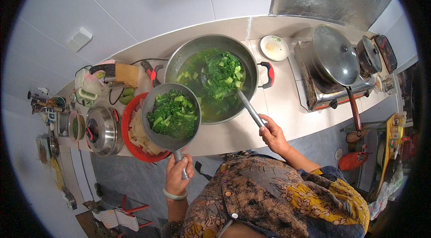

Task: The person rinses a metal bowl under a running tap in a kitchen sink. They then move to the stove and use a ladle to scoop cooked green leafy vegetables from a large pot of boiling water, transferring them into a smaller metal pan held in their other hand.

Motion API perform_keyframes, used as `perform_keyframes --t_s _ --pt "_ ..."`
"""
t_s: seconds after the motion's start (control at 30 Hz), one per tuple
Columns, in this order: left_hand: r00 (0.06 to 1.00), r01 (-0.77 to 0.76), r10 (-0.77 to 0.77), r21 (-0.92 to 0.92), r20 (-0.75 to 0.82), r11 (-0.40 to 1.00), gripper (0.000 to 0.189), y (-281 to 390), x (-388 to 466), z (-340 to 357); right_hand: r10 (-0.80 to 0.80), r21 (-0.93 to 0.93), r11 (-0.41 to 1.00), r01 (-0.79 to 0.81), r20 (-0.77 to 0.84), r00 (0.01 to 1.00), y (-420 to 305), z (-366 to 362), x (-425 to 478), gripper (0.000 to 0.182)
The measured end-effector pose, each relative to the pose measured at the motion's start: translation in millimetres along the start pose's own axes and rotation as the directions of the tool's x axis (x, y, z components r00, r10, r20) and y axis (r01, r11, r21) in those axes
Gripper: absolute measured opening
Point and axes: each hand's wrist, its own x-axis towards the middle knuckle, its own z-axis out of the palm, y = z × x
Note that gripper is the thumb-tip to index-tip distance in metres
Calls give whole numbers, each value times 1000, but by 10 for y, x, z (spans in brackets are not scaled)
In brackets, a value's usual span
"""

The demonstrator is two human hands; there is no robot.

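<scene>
My left hand [180,169] grips the handle of a small grey pan [144,120] filled with chopped leafy greens [173,113]. That pan hangs over the right part of a red plastic basket [124,130] of pale cut chunks [136,125] and overlaps the rim of a large grey pan. My right hand [272,134] is closed round the metal handle of a ladle or skimmer [249,107], whose head is heaped with greens [225,74] over the large two-handled pan [215,40]. Greenish liquid and more greens lie in the large pan.
A gas stove [320,100] with a lidded wok [336,56] and a smaller lidded pot [369,54] stands at right. Behind is a white plate [274,48]. To the left are a lidded steel pot [102,130], green cucumbers [127,96] and a knife block [126,74].
</scene>
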Motion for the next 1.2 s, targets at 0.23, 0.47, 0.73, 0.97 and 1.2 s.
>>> perform_keyframes --t_s 0.23,0.47,0.73,0.97,1.2 --pt "1000 6 -6 15 27 1000 37 -5 -4 -40 -12 -12 1000 12 -4 1000 1 2 -1 43" --pt "999 14 -14 17 38 1000 37 -1 -1 -42 17 -1 1000 -17 -2 1000 -35 9 5 43" --pt "999 20 -21 14 50 1000 39 -1 10 -79 21 24 999 -21 1 1000 -26 16 12 43" --pt "998 30 -31 16 53 999 40 5 5 -86 7 35 999 -7 4 1000 4 18 13 42" --pt "998 30 -30 4 60 1000 40 -7 10 -108 62 48 997 -61 -16 998 16 45 23 39"
